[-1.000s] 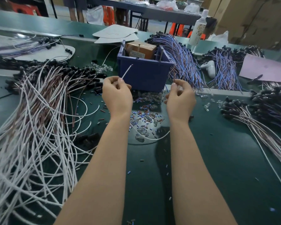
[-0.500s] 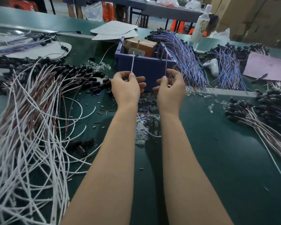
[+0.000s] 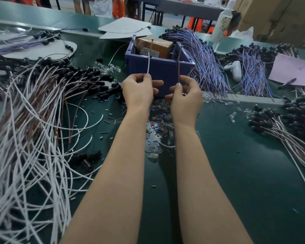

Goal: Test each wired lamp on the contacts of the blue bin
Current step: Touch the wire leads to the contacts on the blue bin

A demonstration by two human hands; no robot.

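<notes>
A white wire (image 3: pixel 148 65) is pinched in the curled fingers (image 3: pixel 145 78) of the left hand (image 3: pixel 138 90), and a brown wire (image 3: pixel 179 67) in those of the right hand (image 3: pixel 185 99). Both are held upright before the blue bin (image 3: pixel 162 73), above the frame's centre, tips beside its two metal pins (image 3: pixel 151 43); contact cannot be told. White wires (image 3: pixel 25 138) are heaped at the left of the green surface (image 3: pixel 236 155).

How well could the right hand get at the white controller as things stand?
Probably not right now: the right hand pinches a brown wire held up at the blue bin, so its grip is taken. The controller lies uncovered beyond the blue wires.
</notes>
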